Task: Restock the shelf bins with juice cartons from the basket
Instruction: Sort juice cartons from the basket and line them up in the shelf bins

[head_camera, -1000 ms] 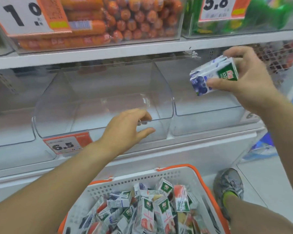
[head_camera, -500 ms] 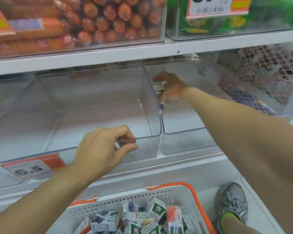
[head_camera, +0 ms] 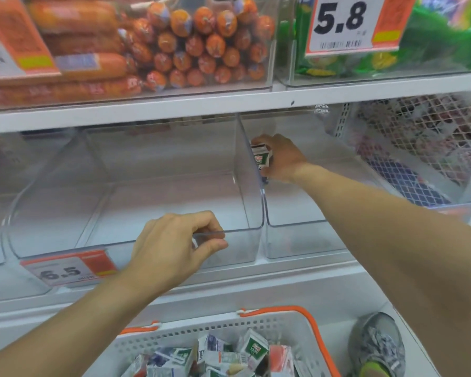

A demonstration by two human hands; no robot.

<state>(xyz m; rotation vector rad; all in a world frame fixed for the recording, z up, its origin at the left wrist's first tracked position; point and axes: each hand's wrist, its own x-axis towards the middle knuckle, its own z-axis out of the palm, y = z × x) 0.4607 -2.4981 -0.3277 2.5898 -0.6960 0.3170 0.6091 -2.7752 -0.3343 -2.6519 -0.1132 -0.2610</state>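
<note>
The juice carton [head_camera: 261, 158] sits deep in the right-hand clear bin [head_camera: 297, 235], close against the wall that bin shares with the middle bin [head_camera: 242, 240], and it looks upright. The right hand [head_camera: 279, 159] has its grip closed round the carton, fingers curled over its top and far side. My guess is that it is being tucked into the back corner first so later cartons can fill in toward the front.

The left hand [head_camera: 174, 244] pinches the front lip of the middle bin, thumb outside and fingers hooked over the edge, probably steadying the bins while the other arm reaches in.

Below the middle bin, the orange-rimmed basket [head_camera: 272, 321] holds a loose heap of cartons [head_camera: 215, 357], so most of the job remains. A 6.5 price tag [head_camera: 65, 270] hangs on the bin's front, left of the left hand. Above it, the upper shelf [head_camera: 174, 107] carries sausages [head_camera: 191, 47]; its low edge limits headroom for the reaching arm. A shoe [head_camera: 378, 346] stands right of the basket.
</note>
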